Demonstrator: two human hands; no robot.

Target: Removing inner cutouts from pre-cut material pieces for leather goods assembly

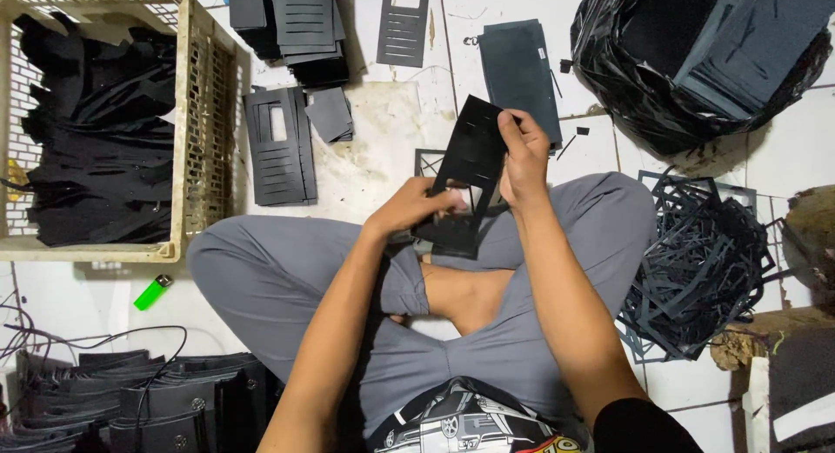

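A person sits cross-legged on a white tiled floor (774, 149), grey trousers over both knees. Both hands hold one die-cut black sheet (470, 170), thin and matte, with rows of narrow slots and a rectangular window punched through it; it stands tilted above the lap. The right hand (522, 162) grips the sheet's upper edge, its fingers (509, 127) clenched over the top. The left hand (413, 205) grasps the lower part, fingers curled onto the sheet near the window.

Just beyond the knees lies a stained pale board (383, 149), and on it a small pile of slotted black pieces (278, 144) of the same cut. More stacks of them (300, 23) lie further up, and a plain dark rectangular stack (522, 75) lies just behind the held sheet. At the left stands a cream plastic lattice crate (204, 114) filled with limp black offcuts. At the upper right a glossy, crinkled black plastic bag (626, 79) holds flat dark panels. Beside the right knee lies a tangled heap of black skeleton scrap (704, 270), all thin frames and strips. A bright green lighter (153, 292) lies on the floor by the left knee.
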